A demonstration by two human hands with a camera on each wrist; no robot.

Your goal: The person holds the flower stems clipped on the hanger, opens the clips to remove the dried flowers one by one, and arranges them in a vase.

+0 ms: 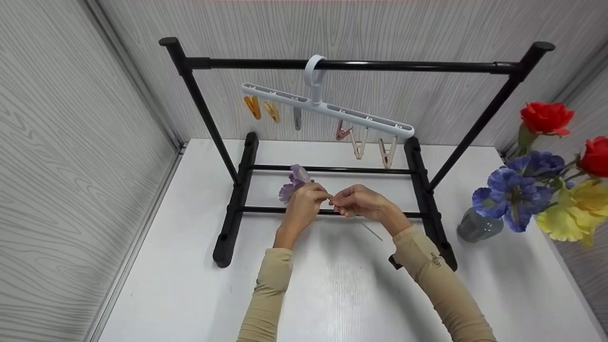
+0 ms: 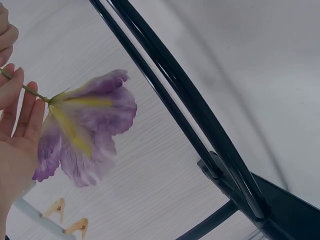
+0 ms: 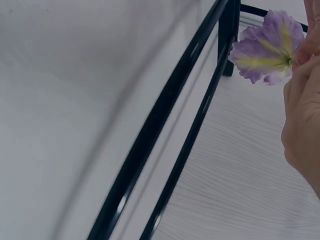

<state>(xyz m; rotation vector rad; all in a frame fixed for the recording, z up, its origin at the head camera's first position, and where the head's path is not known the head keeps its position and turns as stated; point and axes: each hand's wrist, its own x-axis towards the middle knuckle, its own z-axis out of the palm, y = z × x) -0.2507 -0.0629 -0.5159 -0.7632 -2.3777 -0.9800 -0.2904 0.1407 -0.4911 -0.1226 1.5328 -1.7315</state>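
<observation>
A purple artificial flower (image 2: 95, 112) with yellow streaks and a thin green stem (image 2: 34, 92) is held above the rack's lower bars. My left hand (image 1: 305, 204) pinches the stem just behind the blossom, whose petals point to the left in the head view. Close by, my right hand (image 1: 363, 202) pinches the same stem further down. The stem's thin free end (image 1: 371, 232) sticks out below the right palm. Both hands are near each other, and in the right wrist view the right hand (image 3: 306, 107) partly covers the stem.
A black rack (image 1: 354, 65) spans the white table (image 1: 161, 285). From its top bar hangs a pale hanger (image 1: 289, 99) with several clothespins, including an orange one (image 1: 252, 107). At right stands a glass vase (image 1: 479, 225) with red, blue and yellow flowers (image 1: 515, 190).
</observation>
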